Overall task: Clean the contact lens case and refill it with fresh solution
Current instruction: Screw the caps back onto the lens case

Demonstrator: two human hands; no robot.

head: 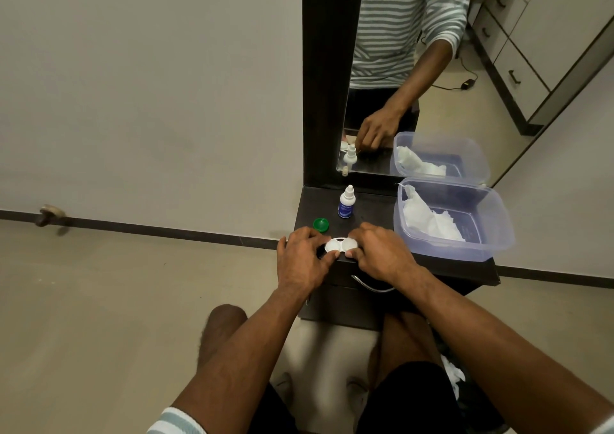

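Lens case [341,245] flat on bench [372,207], front edge. Left hand [304,261] fingers pinching left well, right hand [378,256] fingers pinching right well. Green cap [321,224] off. Hold case level; solution bottle [347,205] close behind.

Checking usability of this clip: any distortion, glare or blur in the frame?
Head view: wide-angle bending curves the baseboard and mirror frame; even indoor light, soft shadows, no strong glare; lens case between left hand and right hand is overexposed white, detail lost; bottle label unreadable.
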